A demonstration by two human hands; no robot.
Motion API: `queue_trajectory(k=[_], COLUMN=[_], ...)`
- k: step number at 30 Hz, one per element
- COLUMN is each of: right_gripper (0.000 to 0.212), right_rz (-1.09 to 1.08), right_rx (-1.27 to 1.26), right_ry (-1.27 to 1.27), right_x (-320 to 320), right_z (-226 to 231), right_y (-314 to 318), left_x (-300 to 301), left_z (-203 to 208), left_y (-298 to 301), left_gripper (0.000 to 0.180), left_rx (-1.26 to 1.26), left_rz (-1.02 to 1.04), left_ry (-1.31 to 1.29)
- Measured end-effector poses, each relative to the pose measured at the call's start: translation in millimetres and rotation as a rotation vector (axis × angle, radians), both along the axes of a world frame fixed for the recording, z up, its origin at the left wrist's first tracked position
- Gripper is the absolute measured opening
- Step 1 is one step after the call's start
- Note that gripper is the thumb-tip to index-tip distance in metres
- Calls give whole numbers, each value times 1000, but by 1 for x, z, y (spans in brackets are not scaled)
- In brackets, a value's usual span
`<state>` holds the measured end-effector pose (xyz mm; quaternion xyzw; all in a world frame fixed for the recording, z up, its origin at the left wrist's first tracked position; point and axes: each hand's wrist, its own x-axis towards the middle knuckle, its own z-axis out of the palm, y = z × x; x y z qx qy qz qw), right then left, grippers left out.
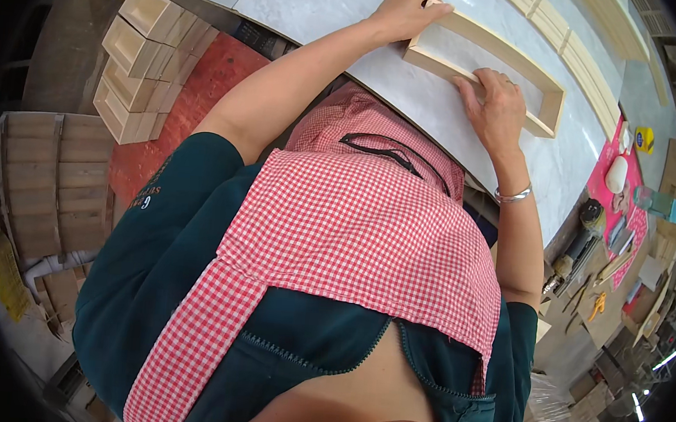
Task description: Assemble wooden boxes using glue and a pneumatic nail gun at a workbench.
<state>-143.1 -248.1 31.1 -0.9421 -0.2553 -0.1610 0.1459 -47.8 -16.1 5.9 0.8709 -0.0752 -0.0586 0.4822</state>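
A shallow rectangular frame of pale wood [500,47] lies on the grey-white, marble-patterned tabletop [432,100]. The tabletop pattern shows through its middle. My left hand [402,15] is closed round the frame's left end, with the thumb and fingers at the far corner. My right hand [496,104] grips the near long side, its fingers bent over the top edge and its thumb pointing left. Part of that near side is hidden under the right hand.
Further back lie long grooved wooden strips [569,47]. Small wooden boxes [137,56] are stacked at left on a red surface [206,84]. Rightward are a pink cloth [604,163], a clear plastic container [658,204], orange-handled tool [598,305] and brushes [566,262].
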Motion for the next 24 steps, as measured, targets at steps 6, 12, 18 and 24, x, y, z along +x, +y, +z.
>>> queue_trajectory(k=[6,12,18,24], right_gripper=[25,24,18,11], right_rz=[-11,-26,7,183], right_rx=[-12,-35,120,331], right_ry=[-35,-34,-127,-173], right_x=[0,-2,-2,2], right_z=[-2,0,5,-6], right_y=[0,4,44,71], left_x=[-8,-54,-51,-51], left_z=[-5,-2,6,4], left_y=[3,34,37,38], left_gripper=[43,93,112,110], left_rx=[-44,-262,-52,-103], left_rz=[11,-228,-282,-291], left_ry=[-26,-95,1,-7])
